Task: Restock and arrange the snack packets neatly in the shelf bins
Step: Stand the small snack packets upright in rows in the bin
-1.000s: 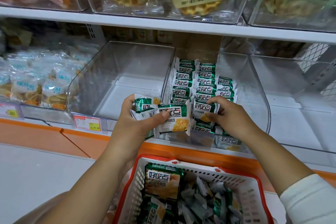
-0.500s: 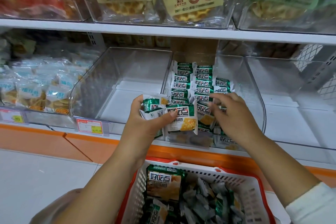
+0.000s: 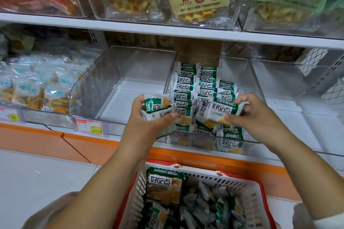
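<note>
My left hand (image 3: 149, 122) grips a few spare packets (image 3: 158, 108) beside the bin (image 3: 249, 80), while my right hand (image 3: 255, 115) pinches one packet (image 3: 221, 112) over the stocked rows (image 3: 197, 87).

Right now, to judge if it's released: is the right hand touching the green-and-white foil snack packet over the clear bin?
Touching. Head view shows the right hand pinching the green-and-white snack packet.

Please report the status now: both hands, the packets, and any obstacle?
Left hand grips a few green packets. Right hand pinches a single packet over the rows in the clear bin. Nothing blocks it.
</note>
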